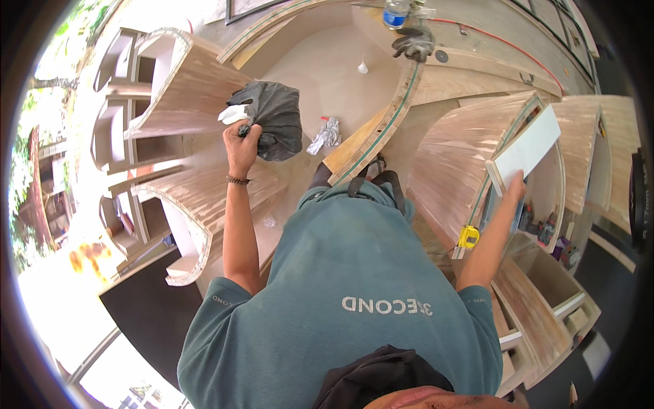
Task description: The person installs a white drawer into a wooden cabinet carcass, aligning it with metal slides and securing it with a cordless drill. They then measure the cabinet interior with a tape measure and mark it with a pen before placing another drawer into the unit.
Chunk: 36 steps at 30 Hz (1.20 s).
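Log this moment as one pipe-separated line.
left hand: grips black bag | right hand: holds white-faced board | nearby: yellow tape measure by right forearm, plastic bottle at far side

A black plastic bag (pixel 278 123), crinkled and bulging, is gathered at its neck in the left fingers (pixel 253 133), with a white piece (pixel 234 114) showing beside the grip. A flat, rectangular white panel (pixel 531 142) with a pale edge is gripped near its lower end by the right fingers (pixel 516 183), slanting up and rightward across the view of a curved wooden unit (pixel 453 163).
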{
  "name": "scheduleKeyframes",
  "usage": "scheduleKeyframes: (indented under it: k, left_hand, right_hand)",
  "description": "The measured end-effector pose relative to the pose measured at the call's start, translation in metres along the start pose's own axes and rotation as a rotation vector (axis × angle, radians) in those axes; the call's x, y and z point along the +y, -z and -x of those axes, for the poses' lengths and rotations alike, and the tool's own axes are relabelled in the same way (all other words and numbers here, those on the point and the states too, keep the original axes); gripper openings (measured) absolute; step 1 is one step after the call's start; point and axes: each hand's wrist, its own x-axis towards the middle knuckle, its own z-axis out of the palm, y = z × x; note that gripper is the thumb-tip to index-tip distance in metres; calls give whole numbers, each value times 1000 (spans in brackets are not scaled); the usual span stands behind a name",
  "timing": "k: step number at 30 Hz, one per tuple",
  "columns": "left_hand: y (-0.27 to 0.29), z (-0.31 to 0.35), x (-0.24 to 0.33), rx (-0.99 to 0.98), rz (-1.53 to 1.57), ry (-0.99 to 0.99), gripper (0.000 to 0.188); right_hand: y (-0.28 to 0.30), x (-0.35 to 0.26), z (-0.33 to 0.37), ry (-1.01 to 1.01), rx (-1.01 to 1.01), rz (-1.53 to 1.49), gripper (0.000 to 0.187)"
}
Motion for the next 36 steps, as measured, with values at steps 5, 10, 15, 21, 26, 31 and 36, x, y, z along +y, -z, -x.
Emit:
scheduleKeyframes:
  k: [5,10,15,21,26,31,36]
  left_hand:
    - [25,34,3,133,-106,35,24]
    - [47,90,-15,236,-91,177,24]
    - [59,149,-16,307,-8,321,24]
    - [80,191,-34,294,31,448,23]
    - [112,216,-49,328,78,476,23]
    - [150,222,-82,261,8,436,24]
    - [179,199,-112,244,-23,425,24]
  right_hand:
    - [7,-50,60,266,507,536,68]
    - [-70,-98,143,1036,-1,-2,46]
    - [-188,-132,347,1237,-917,161,35]
    - [-326,-60,455,1523,-1175,1176,68]
    - [-351,-19,492,1433,-937,1423,76]
    - [-377,20,499,1392,-962,1479,61]
    - [-359,59,506,1515,-977,1337,41]
